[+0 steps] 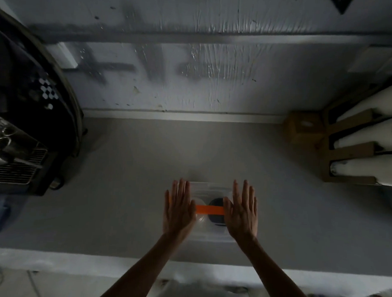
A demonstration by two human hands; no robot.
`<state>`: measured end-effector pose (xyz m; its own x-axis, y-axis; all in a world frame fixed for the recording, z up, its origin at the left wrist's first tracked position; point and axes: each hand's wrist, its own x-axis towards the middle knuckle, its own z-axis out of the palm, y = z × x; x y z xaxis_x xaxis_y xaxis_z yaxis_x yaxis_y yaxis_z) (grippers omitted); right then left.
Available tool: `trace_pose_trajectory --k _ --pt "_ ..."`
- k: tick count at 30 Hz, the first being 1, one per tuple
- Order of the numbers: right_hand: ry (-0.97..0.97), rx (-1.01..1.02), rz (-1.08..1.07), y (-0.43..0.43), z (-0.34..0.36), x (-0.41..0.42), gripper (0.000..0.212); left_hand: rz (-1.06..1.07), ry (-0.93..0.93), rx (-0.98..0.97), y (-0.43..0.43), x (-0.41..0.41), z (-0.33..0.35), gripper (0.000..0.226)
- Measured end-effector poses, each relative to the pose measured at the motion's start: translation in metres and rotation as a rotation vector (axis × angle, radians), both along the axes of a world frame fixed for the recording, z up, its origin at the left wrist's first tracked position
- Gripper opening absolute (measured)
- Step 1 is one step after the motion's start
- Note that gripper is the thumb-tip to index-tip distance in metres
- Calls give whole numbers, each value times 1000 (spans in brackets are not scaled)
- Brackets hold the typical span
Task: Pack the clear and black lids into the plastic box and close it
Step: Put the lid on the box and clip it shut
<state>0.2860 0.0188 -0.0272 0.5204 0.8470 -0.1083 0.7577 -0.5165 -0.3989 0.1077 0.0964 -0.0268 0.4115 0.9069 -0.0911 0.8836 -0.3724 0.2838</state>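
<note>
A clear plastic box (209, 188) sits on the grey counter near its front edge, with its see-through cover on top. An orange strip (210, 209) runs across the cover. Through it I see a black lid (216, 203) on the right and a clear lid (200, 218) on the left, faint and hard to outline. My left hand (179, 209) lies flat over the box's left side, fingers straight and apart. My right hand (242, 212) lies flat over its right side the same way. Neither hand grips anything.
A dark machine with a metal grille (14, 169) stands at the left. Cardboard boxes (303, 128) and white rolls (369, 169) are stacked at the right. A wall (194, 69) closes the back. The grey counter (133, 168) stretches between them.
</note>
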Motion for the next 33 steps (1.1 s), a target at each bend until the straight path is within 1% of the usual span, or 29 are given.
trace_pose_trajectory --k 3,5,7,8,10,12,13,15,17,20,22,24,26,28,29,31,33 --pt "119 27 20 -4 -1 3 69 -68 -73 -43 2 -7 1 67" --pt "229 60 57 -2 -1 9 73 -101 -201 -79 6 -13 1 78" --pt "319 87 34 -8 5 16 83 -92 -241 -61 7 -21 5 90" --pt "347 89 -2 -11 7 20 90 -45 -237 -48 8 -24 5 95" --pt "449 95 -105 -18 12 26 108 168 -287 -129 9 -31 8 109" --pt "584 77 -209 -28 10 25 125 391 -399 -313 7 -35 8 120" --pt "637 54 -240 -30 7 22 130 437 -462 -408 6 -35 7 121" --pt "736 41 -297 -34 0 16 139 476 -611 -575 1 -35 3 113" --pt "783 49 -334 -34 -4 14 142 566 -722 -652 -2 -34 -2 106" --pt "821 38 -360 -30 -2 16 140 638 -797 -685 1 -32 -9 116" --pt "852 38 -394 -29 -1 16 133 659 -828 -688 5 -30 -13 104" --pt "875 39 -472 -27 -1 14 126 608 -801 -699 8 -30 -15 85" --pt "860 38 -564 -26 -1 11 124 642 -788 -677 9 -30 -15 64" --pt "849 32 -624 -26 1 8 126 689 -784 -641 7 -28 -9 35" --pt "847 33 -636 -25 1 7 127 692 -761 -613 6 -27 -8 30" --pt "831 45 -657 -25 1 6 128 659 -692 -526 1 -28 -1 35" --pt "817 60 -670 -25 1 6 129 641 -687 -404 -4 -27 2 43"
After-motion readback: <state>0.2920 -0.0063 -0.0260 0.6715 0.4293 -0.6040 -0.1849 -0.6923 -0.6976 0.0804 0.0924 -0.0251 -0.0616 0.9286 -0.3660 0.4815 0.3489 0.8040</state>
